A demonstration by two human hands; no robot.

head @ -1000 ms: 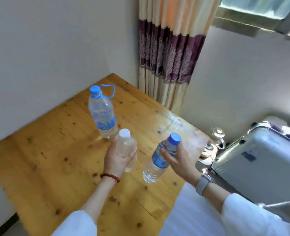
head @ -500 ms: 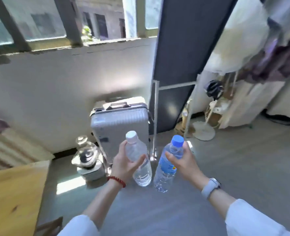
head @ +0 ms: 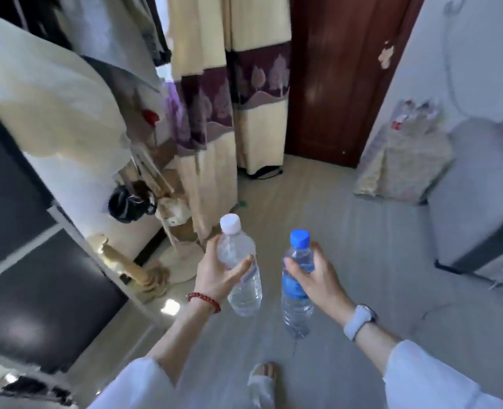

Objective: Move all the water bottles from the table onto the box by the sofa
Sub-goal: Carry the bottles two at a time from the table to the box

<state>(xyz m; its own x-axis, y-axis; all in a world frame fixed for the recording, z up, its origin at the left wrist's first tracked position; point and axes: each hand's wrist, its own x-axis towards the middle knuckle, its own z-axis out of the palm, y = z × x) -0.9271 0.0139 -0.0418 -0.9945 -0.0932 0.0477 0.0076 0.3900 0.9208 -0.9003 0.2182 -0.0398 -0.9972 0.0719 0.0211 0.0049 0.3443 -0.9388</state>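
Left hand [head: 215,273]: fingers clamped around white-capped bottle [head: 240,270], upright, at 11 o'clock. Right hand [head: 315,276]: fingers clamped on blue-capped bottle [head: 296,287], upright, at 1 o'clock. Both held high over the floor [head: 362,261], probably for carrying. Box not in view.

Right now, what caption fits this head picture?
Left hand carries white-capped bottle, right hand blue-capped bottle.

Two water bottles: one white-capped bottle [head: 242,273], one blue-capped bottle [head: 296,290]; two hands.
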